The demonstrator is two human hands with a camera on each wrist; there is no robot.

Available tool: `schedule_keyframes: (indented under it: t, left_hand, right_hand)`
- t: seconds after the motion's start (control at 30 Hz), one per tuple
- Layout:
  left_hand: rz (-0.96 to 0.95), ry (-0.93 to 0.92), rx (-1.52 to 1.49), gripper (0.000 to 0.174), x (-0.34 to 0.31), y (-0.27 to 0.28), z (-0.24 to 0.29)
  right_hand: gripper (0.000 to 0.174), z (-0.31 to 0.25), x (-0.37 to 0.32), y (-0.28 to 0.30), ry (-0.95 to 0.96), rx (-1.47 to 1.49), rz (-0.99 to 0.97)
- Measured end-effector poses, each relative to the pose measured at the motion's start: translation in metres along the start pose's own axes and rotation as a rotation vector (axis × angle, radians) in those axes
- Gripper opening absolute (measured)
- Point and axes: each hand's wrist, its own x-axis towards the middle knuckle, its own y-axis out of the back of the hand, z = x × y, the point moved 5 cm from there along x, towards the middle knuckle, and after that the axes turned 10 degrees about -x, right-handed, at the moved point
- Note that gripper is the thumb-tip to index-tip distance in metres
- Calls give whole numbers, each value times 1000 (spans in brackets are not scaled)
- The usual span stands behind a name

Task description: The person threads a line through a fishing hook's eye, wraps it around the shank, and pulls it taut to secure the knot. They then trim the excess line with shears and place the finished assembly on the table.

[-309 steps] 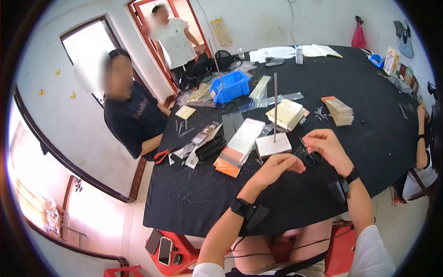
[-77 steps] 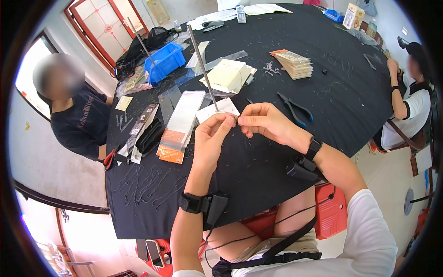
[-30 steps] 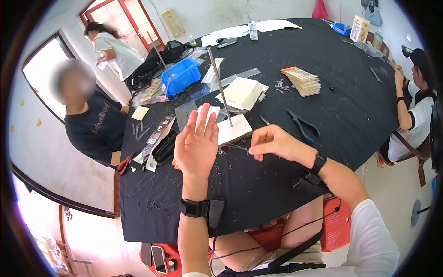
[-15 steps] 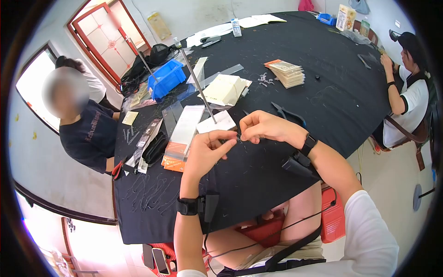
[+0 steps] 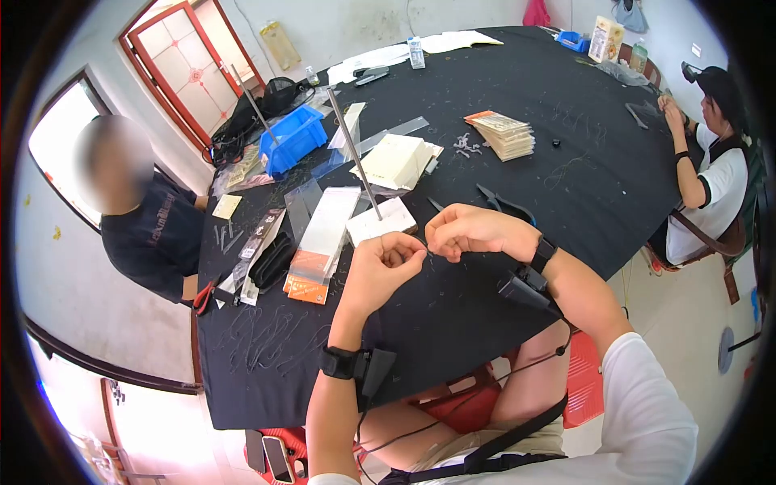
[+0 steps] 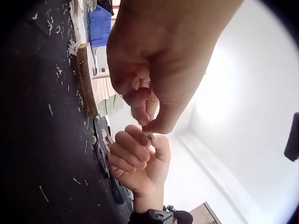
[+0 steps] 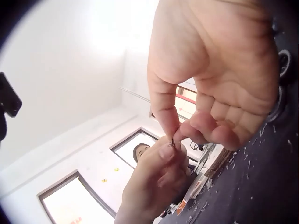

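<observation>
In front of a white block (image 5: 384, 221) with an upright metal rod (image 5: 353, 149), both hands meet fingertip to fingertip. My left hand (image 5: 378, 273) pinches a tiny dark, thin, wiry piece (image 7: 173, 143) between thumb and forefinger. Thumb and index finger of my right hand (image 5: 482, 232) pinch at the same spot, the other fingers curled in. The piece is too small to tell its kind. Behind the right hand lie blue-handled pliers (image 5: 507, 204) and the dark tip of scissors (image 5: 436, 205), mostly hidden by that hand.
Dark thread-like strands (image 5: 263, 339) lie at the table's left front. Orange-and-white packets (image 5: 311, 271), a cream card stack (image 5: 396, 162), a packet pile (image 5: 503, 136) and a blue bin (image 5: 293, 139) stand farther back. People sit at left (image 5: 153, 226) and right (image 5: 711, 170).
About a second ago my left hand was raised open, palm up, apart from the right. It has come back to meet the right fingertips. The standing person has left view.
</observation>
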Motion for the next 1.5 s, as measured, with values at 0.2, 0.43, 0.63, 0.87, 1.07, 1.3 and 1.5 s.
schedule_keyframes:
  t: [0.2, 0.43, 0.63, 0.87, 1.07, 1.3, 1.5]
  left_hand:
    - [95, 36, -164, 8, 3, 8, -14]
    - [236, 84, -175, 15, 4, 15, -19]
    - [281, 74, -234, 17, 4, 17, -24]
    - [414, 73, -269, 19, 4, 29, -33]
    - [476, -65, -219, 14, 3, 37, -19]
    - [612, -190, -193, 9, -2, 42, -3]
    - [634, -184, -195, 9, -2, 43, -5]
  right_hand:
    - [26, -26, -18, 10, 71, -298, 247]
    - [27, -44, -92, 48, -143, -1403, 892]
    - [28, -16, -93, 60, -299, -1499, 782]
    - [32, -29, -77, 41, -2, -36, 391]
    - [32, -42, -25, -10, 238, 80, -49]
    - [18, -54, -35, -14, 618, -1176, 595]
    - [19, -46, -35, -25, 597, -1383, 615]
